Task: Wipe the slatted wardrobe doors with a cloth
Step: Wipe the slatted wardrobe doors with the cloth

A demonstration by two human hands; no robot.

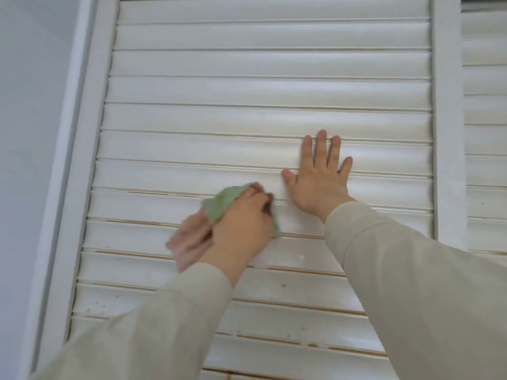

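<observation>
Wiping white slatted door.
I see left hand gripping green cloth on slats; right hand spread flat.

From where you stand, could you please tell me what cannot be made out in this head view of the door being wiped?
- Left hand: motion blur leaves a ghost beside it; fingertips are buried in the green cloth.
- Green cloth: mostly covered by the left hand.
- Slatted door: top and bottom are cut off by the frame; the beige sleeves hide its lower slats.
- Second door: cut off by the right edge.
- Specks on the lower slats: too small to identify.
</observation>
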